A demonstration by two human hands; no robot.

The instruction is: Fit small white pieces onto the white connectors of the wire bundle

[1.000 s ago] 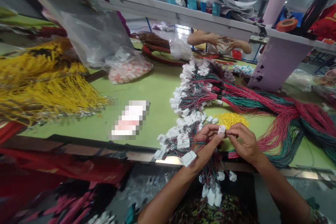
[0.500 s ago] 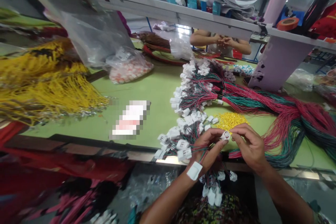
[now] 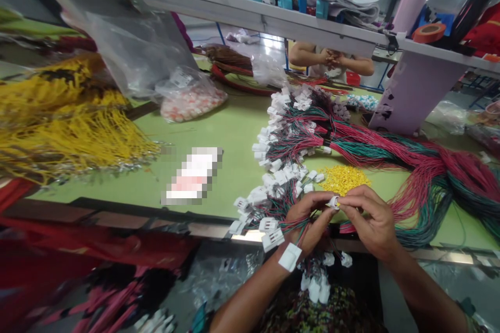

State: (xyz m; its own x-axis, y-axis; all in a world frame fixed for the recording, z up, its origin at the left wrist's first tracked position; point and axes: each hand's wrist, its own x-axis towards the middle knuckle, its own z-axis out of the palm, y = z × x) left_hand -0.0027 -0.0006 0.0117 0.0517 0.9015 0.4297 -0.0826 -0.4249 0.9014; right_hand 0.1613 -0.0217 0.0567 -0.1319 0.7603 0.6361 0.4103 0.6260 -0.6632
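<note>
My left hand [image 3: 312, 221] is closed, pinching a small white wire connector [image 3: 333, 201] between thumb and fingertips. Thin red and green wires run through the same palm, and more white connectors [image 3: 272, 239] hang out beside the wrist. My right hand [image 3: 373, 221] is closed too, its fingertips against the connector's open end with a tiny yellow piece [image 3: 338, 204] partly showing between them. Just behind the hands lies a pile of small yellow pieces [image 3: 346, 179]. A thick bundle of pink-red and green wires [image 3: 375, 141], tipped with white connectors, stretches across the green tabletop [image 3: 234, 138].
On the left are a heap of yellow wires [image 3: 74, 119] and a plastic bag of orange-white parts [image 3: 191, 101]. A blurred-out flat object [image 3: 192, 176] lies mid-table. A shelf [image 3: 242, 2] crosses above. Across the table, a person's hands [image 3: 334, 57] are clasped.
My right fingertips have moved left onto the connector's open end, which they now partly cover. The connector has turned slightly, and a bit of yellow shows there.
</note>
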